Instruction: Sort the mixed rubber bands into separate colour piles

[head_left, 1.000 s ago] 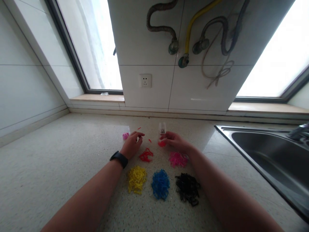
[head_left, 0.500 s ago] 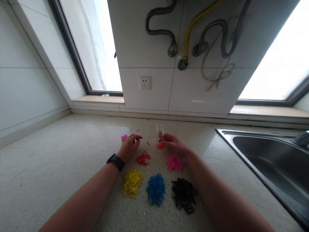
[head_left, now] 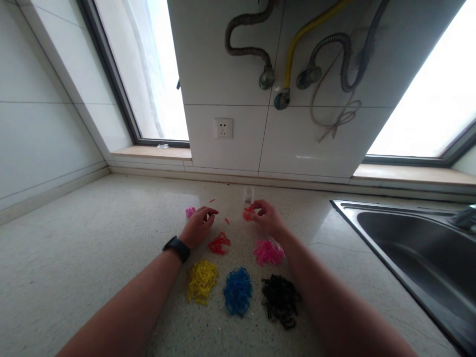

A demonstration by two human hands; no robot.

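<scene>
My left hand [head_left: 198, 227] rests low over the counter with its fingers loosely apart and nothing visible in them. Beside its knuckles lies a small pink object [head_left: 190, 212]. My right hand [head_left: 268, 218] pinches a bunch of red rubber bands [head_left: 248, 213]. Just behind them is a small clear plastic container [head_left: 249, 194], with something dark in its lower part. Between my hands lies a loose red pile of bands [head_left: 220, 243]. Closer to me are piles of pink bands [head_left: 268, 252], yellow bands [head_left: 202, 281], blue bands [head_left: 238, 291] and black bands [head_left: 280, 300].
A steel sink [head_left: 416, 263] is set into the speckled counter [head_left: 111, 248] at the right. Along the back runs a tiled wall with a socket [head_left: 223, 128], hoses and a yellow pipe [head_left: 293, 47]. Single red bands [head_left: 227, 221] lie beyond my left hand.
My right hand and the red bands have shifted slightly away from me, toward the container. The container now appears shorter and a little farther back and right. My left hand stays nearly still.
</scene>
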